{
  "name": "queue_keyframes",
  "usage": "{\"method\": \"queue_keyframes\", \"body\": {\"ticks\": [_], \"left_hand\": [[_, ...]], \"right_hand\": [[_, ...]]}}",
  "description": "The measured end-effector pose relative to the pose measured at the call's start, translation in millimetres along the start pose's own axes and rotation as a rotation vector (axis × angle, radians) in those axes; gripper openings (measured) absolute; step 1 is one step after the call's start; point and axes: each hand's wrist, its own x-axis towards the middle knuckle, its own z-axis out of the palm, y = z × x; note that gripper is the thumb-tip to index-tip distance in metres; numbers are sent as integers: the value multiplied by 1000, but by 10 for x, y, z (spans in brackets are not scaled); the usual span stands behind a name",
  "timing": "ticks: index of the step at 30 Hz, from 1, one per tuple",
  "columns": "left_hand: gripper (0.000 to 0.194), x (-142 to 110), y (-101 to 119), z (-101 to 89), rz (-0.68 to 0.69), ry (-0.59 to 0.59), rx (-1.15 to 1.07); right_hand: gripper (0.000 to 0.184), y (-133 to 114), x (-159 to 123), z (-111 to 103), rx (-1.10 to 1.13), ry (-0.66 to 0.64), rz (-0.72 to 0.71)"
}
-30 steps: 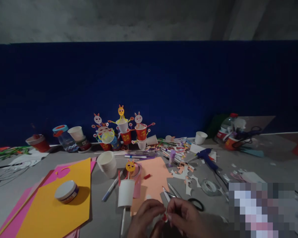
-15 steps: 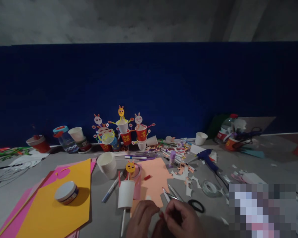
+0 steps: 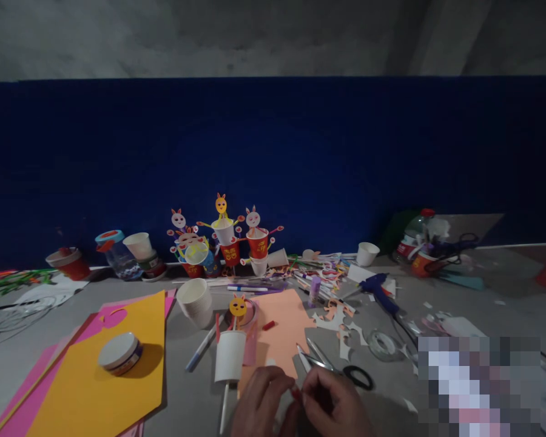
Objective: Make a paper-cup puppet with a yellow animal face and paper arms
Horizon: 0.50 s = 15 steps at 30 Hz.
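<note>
Between both hands (image 3: 295, 403) — a small red piece (image 3: 296, 393), partly hidden

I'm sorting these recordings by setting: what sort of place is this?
Probably a paper-craft workspace, though whether classroom, workshop or home is unclear. The evidence: cup figures with rabbit faces, a blue glue gun and cut white paper scraps.

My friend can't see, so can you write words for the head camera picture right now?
A person's left hand and right hand hold a small red piece at their fingertips over a cluttered craft table. Nearby are an upside-down white paper cup, black-handled scissors and a blue glue gun; rabbit-faced paper-cup figures stand behind.
</note>
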Motion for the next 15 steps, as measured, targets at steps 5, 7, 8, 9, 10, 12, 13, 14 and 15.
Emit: {"method": "queue_keyframes", "body": {"ticks": [5,7,8,9,10,12,13,14,15], "left_hand": [[15,-19,-4,58,-34,8,-6],[18,-18,-22,51,-21,-28,-26],[20,-16,-34,43,-21,-38,-34],[22,-14,-46,36,-14,-49,-46],[24,-13,-57,32,-8,-53,-57],[30,-15,-73,38,0,-58,-73],[32,-19,-78,49,3,-71,-80],[33,-26,-80,65,-7,-82,-81],[32,-35,-80,84,-32,-88,-77]], "right_hand": [[7,81,-19,36,-104,10,-16],[6,95,-32,39,-103,-2,-7],[6,96,-37,37,-93,-9,-1],[7,94,-40,31,-80,-14,3],[7,90,-41,25,-67,-19,3],[7,83,-38,11,-74,-32,-14],[7,81,-35,7,-102,-33,-33],[8,80,-32,6,-143,-31,-58],[10,80,-30,9,-193,-29,-85]]}}
